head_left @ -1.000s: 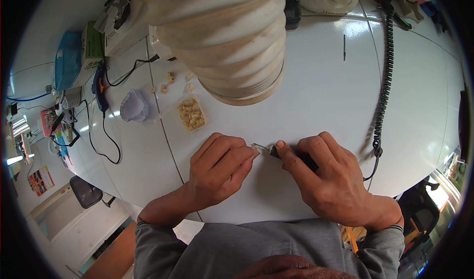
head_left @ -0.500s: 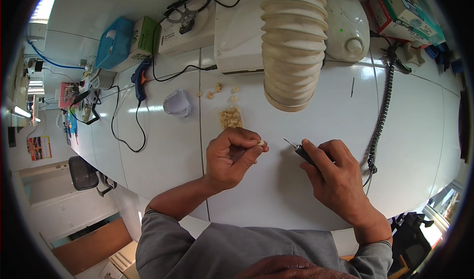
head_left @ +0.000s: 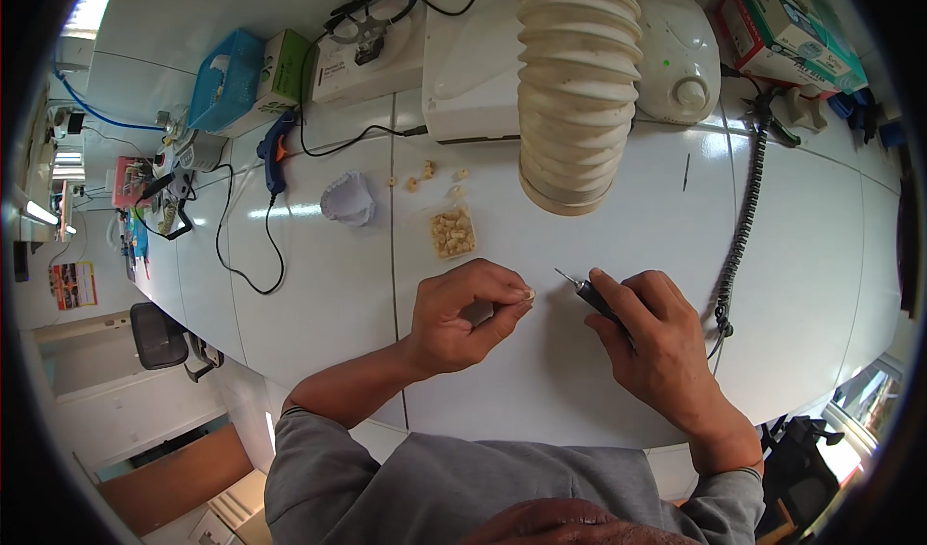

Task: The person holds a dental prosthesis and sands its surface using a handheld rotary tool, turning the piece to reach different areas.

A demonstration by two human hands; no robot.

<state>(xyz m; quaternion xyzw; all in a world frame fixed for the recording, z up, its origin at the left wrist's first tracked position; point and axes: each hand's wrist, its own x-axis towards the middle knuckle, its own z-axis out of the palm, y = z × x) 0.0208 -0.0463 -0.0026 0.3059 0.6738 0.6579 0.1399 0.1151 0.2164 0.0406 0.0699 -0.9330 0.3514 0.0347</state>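
Note:
Between the thumb and fingertips of my left hand [head_left: 456,315] is a small cream tooth-shaped piece [head_left: 529,295], mostly covered by the fingers. My right hand [head_left: 661,347] is closed around a dark rotary handpiece [head_left: 596,300], held like a pen. Its thin metal bur [head_left: 565,276] points left toward the piece, with a gap between them. Just beyond my left hand lies a small clear box [head_left: 472,247] full of similar cream pieces. Several loose pieces [head_left: 429,169] are scattered behind it, and a white dental cast [head_left: 348,200] rests to their left.
A ribbed extraction hose [head_left: 579,91] hangs over the table's middle. Behind it stands a white control unit [head_left: 679,57] with a green light. A coiled cord [head_left: 744,226] runs down the right side. At left lies a blue glue gun [head_left: 274,159]; a thin bur [head_left: 687,171] lies at right.
My left hand has shifted a little right and nearer to me with the piece, uncovering more of the clear box. The right hand and handpiece have hardly moved.

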